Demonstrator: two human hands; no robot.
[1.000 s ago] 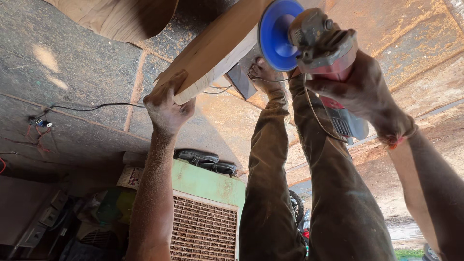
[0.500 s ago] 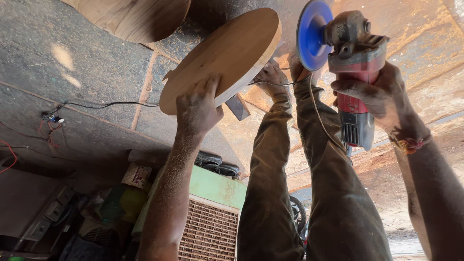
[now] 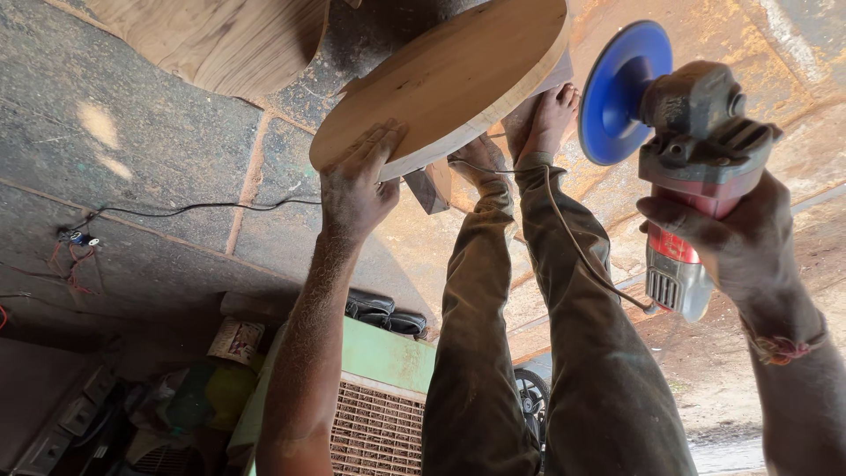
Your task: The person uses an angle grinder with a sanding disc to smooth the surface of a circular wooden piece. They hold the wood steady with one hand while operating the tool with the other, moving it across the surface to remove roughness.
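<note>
A round wooden disc [image 3: 445,75] lies tilted on the stone floor, propped against my bare feet [image 3: 538,123]. My left hand [image 3: 357,181] rests flat on its near rim, fingers spread over the edge. My right hand [image 3: 736,242] grips the red body of an angle grinder [image 3: 692,167]. Its blue sanding disc [image 3: 621,88] is held in the air to the right of the wooden disc, apart from it. The grinder's cord [image 3: 573,238] runs across my right trouser leg.
A second rounded wooden piece [image 3: 220,40] lies at the top left. A black cable [image 3: 185,210] runs over the stone slabs [image 3: 132,141] to a small plug. A green box with a mesh grille [image 3: 379,414], black sandals [image 3: 383,310] and clutter sit near my legs.
The view has shifted. My left hand has slid along the disc's rim, and my right hand has carried the grinder to the right, away from the wooden disc.
</note>
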